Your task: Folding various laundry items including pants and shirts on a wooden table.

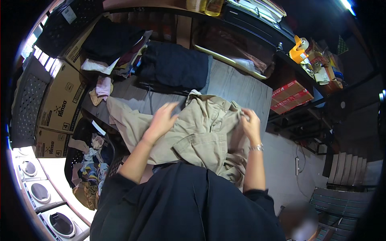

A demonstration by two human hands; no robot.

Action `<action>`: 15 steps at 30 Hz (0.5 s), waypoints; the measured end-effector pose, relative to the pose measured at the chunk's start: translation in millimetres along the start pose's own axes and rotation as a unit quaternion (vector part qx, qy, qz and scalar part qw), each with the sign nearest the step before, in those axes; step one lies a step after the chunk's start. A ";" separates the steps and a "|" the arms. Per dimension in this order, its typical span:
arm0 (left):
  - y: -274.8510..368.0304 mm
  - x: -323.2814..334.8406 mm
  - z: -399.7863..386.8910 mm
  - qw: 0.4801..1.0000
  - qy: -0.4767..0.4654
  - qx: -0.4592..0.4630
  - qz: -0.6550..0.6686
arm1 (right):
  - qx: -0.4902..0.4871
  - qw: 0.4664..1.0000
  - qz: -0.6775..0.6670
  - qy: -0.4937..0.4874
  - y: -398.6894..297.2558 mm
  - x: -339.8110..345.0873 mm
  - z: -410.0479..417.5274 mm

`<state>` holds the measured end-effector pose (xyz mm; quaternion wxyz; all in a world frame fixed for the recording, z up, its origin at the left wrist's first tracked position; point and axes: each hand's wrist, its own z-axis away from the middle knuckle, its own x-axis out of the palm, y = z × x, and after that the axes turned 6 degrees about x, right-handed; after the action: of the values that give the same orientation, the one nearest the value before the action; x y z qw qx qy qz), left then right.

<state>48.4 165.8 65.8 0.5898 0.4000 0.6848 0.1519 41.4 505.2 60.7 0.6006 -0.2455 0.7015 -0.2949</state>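
Observation:
Khaki trousers (208, 126) lie loosely spread over the near part of a grey wood-grain table (241, 81), one leg reaching left and some cloth hanging over the near edge. My left hand (164, 120), slightly blurred, hovers at their upper left with its fingers apart. At the right end of the waistband, my right hand (250, 120) pinches the cloth between thumb and fingers. Beyond the trousers lies a stack of folded dark garments (178, 66).
More folded clothes (114, 45) are piled at the back left, near small pink cloths (103, 87). A black basket (110, 144) of laundry stands left beside cardboard boxes (61, 96). A red-taped box (292, 96) sits right, below a shelf with an orange tape dispenser (298, 51).

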 end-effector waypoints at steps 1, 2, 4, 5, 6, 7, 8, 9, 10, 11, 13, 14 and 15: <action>-3.9 25.0 -23.2 0.997 0.052 0.052 -0.015 | -0.047 0.997 0.036 0.059 3.4 14.8 -17.2; -7.2 48.1 -46.4 0.994 0.068 0.086 -0.009 | -0.012 0.995 0.072 0.066 11.6 24.6 -32.2; 9.7 85.6 -81.8 0.989 0.033 0.068 -0.125 | 0.025 0.992 0.112 0.059 29.9 36.3 -51.4; 12.2 97.8 -92.0 0.983 0.020 0.069 -0.169 | 0.055 0.987 0.146 0.046 36.0 37.2 -60.3; -4.0 108.5 -98.4 0.977 -0.023 0.047 -0.207 | 0.053 0.987 0.144 0.044 34.6 35.4 -66.7; -12.1 112.0 -104.7 0.968 -0.067 0.028 -0.242 | 0.096 0.973 0.146 -0.148 31.8 28.1 -72.0; -21.4 112.7 -104.0 0.985 -0.047 0.022 -0.167 | 0.135 0.922 0.142 -0.334 30.0 22.7 -75.8; -24.8 111.1 -106.3 0.995 -0.026 0.020 -0.090 | 0.092 0.933 0.111 -0.328 39.9 18.3 -71.5; -21.0 96.0 -106.2 0.997 -0.059 0.001 -0.054 | 0.057 0.933 0.117 -0.334 39.9 11.5 -68.8; -32.0 85.6 -109.3 0.995 -0.089 0.040 0.008 | 0.022 0.932 0.124 -0.340 39.3 3.7 -66.8; -16.4 49.8 -105.0 0.897 -0.173 -0.079 0.398 | -0.002 0.944 0.100 -0.314 38.7 -16.0 -59.5; -0.5 25.5 -97.3 0.852 -0.188 -0.114 0.475 | -0.026 0.954 0.078 -0.290 35.7 -24.1 -56.9; 15.9 -4.5 -83.7 0.802 -0.193 -0.150 0.545 | -0.039 0.952 0.074 -0.294 26.3 -29.4 -54.6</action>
<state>-23.6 194.8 101.3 0.5824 0.6353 0.1940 0.4686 -7.6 550.8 68.3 0.7903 -0.2917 0.5211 -0.1372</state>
